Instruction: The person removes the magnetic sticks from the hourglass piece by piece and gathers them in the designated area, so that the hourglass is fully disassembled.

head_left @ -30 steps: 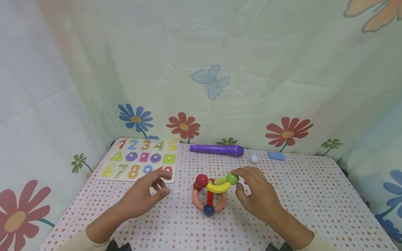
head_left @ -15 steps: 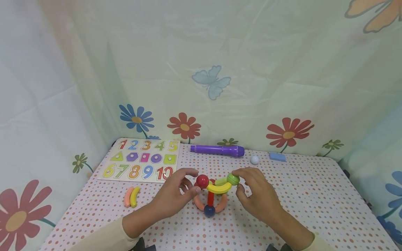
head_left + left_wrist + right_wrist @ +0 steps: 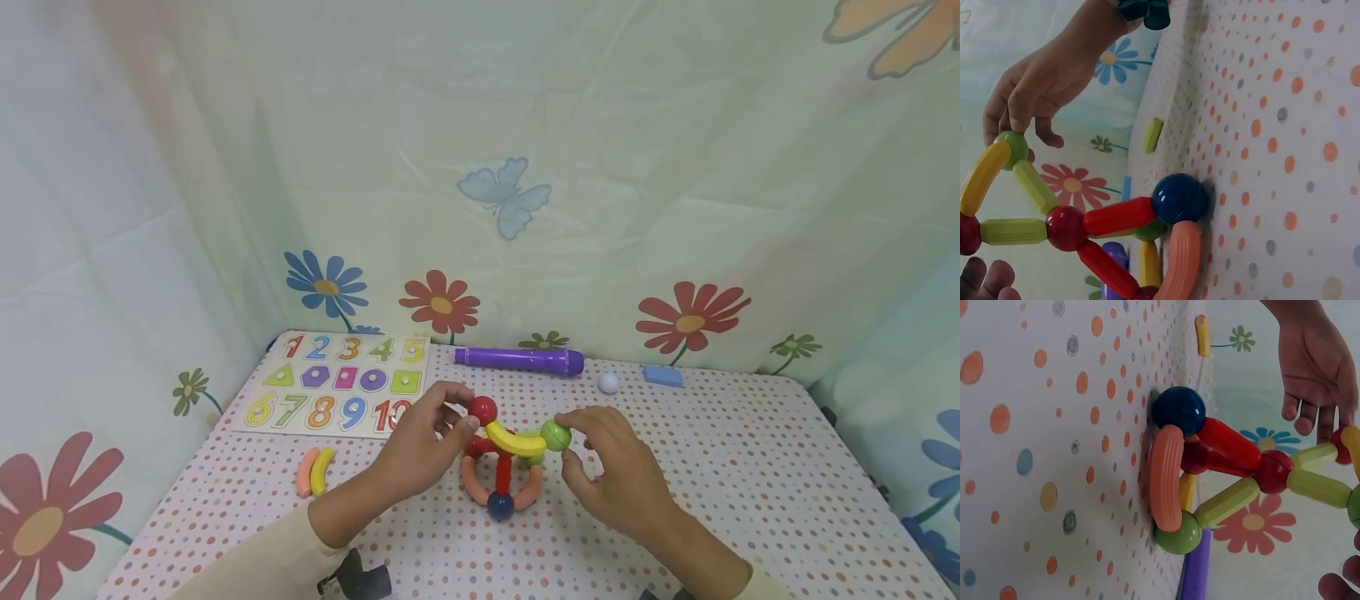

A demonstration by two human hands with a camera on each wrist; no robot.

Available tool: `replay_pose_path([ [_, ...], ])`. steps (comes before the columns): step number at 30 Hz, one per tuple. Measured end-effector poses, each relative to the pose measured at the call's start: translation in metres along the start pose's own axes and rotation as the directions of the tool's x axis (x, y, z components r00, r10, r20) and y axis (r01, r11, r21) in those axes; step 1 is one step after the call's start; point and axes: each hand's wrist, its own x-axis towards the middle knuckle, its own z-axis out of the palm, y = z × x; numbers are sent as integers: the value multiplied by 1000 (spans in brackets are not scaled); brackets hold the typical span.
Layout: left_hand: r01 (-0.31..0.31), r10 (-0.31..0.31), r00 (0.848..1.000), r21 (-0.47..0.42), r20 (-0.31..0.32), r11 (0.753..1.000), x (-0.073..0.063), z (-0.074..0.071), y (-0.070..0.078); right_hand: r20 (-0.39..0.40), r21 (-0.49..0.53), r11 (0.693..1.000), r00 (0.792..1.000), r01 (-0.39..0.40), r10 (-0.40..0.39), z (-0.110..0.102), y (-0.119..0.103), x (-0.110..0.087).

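Note:
A magnetic stick-and-ball construction stands on the dotted table. Its base has a navy ball, salmon curved sticks and an upright red stick. Above them, a yellow curved stick runs between a red ball and a green ball. My left hand pinches the red ball between thumb and fingers. On the other side my right hand grips the green ball. Straight green sticks join both upper balls to a red centre ball in the left wrist view.
A salmon curved stick and a yellow curved stick lie to the left. Behind are a number puzzle board, a purple microphone, a white ball and a blue block. Patterned cloth hangs around the table.
My left hand has come in from the left to the red ball, which has risen a little, tilting the yellow curved stick. My right hand has stayed at the green ball.

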Motion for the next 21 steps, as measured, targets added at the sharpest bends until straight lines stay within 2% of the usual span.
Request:
replay_pose_path([
  [3, 23, -21, 998, 23, -61, 999, 5, 1, 1, -3, 25, 1000, 1000, 15, -15, 1, -2, -2],
  [5, 16, -12, 996, 49, -91, 999, 9, 1, 1, -9, 44, 998, 999, 36, -35, 2, -4, -3],
  [9, 17, -8, 995, 79, -104, 997, 13, 3, 2, -17, 85, 994, 998, 69, -68, 4, -7, -4],
  [12, 50, -45, 997, 68, -70, 996, 14, 5, 5, -18, 86, 993, 996, 84, -83, 6, -12, -3],
  [16, 72, -72, 997, 33, 11, 997, 13, 8, 7, -40, 90, 987, 991, 133, -129, 10, -19, 1],
  [21, 23, -26, 996, 33, 82, 999, 14, 10, 9, -60, 110, 976, 981, 190, -184, 16, -26, 4],
])
